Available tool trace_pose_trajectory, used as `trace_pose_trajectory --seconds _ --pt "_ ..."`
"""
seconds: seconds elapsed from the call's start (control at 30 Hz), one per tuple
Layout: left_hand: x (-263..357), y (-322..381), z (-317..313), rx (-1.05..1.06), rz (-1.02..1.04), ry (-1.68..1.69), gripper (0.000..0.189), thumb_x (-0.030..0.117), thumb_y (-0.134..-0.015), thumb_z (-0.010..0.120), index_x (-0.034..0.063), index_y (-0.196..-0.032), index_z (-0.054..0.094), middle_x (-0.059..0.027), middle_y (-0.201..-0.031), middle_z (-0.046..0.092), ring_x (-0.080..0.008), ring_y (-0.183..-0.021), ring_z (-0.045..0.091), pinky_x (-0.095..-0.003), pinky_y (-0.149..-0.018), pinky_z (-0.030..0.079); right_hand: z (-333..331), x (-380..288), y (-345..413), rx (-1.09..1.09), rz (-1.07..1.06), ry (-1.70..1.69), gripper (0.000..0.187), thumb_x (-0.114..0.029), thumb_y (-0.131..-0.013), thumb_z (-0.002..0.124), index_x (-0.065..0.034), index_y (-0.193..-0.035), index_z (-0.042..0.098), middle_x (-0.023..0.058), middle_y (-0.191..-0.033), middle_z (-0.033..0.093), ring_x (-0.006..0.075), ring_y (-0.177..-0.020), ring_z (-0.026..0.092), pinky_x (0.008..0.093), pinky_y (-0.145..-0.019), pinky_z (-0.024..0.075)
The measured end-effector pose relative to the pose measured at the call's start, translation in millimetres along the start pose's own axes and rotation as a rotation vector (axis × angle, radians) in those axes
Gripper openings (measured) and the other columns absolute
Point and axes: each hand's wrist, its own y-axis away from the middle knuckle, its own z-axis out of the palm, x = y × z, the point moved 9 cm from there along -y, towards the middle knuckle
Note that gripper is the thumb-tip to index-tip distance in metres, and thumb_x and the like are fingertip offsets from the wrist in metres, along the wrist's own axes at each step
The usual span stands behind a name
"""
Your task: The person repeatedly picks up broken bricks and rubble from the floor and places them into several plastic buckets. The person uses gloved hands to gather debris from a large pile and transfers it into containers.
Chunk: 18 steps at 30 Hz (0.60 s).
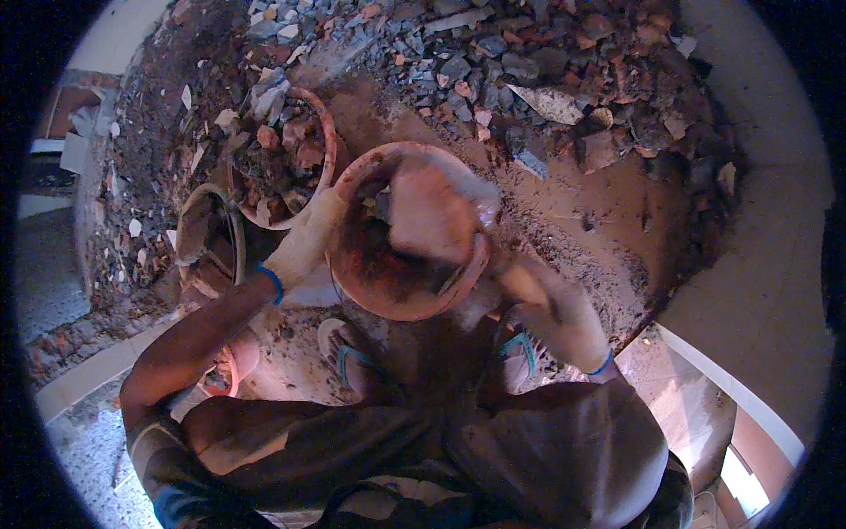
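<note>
My left hand (304,231), in a pale work glove with a blue cuff, grips the left rim of a reddish pan (403,307) between my feet. Over the pan's mouth is the broad, dirt-covered blade of a hoe (429,215), blurred by motion, with a shiny metal part at its right. My right hand (558,314), also gloved and blurred, is at the pan's lower right, around what looks like the hoe's wooden handle. Dark rubble shows inside the pan, partly hidden under the blade.
A second pan (328,142) full of broken brick touches the rubble at left. Beside it leans another round container (188,228). Heaped stone and brick rubble (476,73) spreads ahead. A small pink container (231,370) stands behind my left arm. A pale ledge (727,387) runs at right.
</note>
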Motion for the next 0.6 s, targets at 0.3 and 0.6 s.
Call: trace_pose_trajectory --seconds 0.3,0.6 --pt "-22 9 -8 -0.020 -0.101 -0.117 0.087 0.070 -0.114 0.047 0.0008 -0.166 0.045 -0.0118 -0.151 0.060 -0.0235 -0.134 0.057 -0.0389 -0.116 0.047 -36 31 11 0.421 -0.027 0.282 0.056 -0.026 -0.105 0.076 -0.0034 -0.154 0.062 0.0112 -0.110 0.077 0.0218 -0.093 0.075 0.0356 -0.083 0.0608" --pt "-10 16 -9 0.034 -0.164 -0.327 0.095 0.075 -0.110 0.048 -0.0032 -0.164 0.043 -0.0265 -0.151 0.061 -0.0370 -0.144 0.055 -0.0433 -0.122 0.042 -133 145 68 0.742 0.528 -0.104 0.074 -0.063 -0.111 0.064 -0.0012 -0.152 0.067 -0.0013 -0.093 0.066 0.0084 -0.076 0.058 0.0282 -0.065 0.0494"
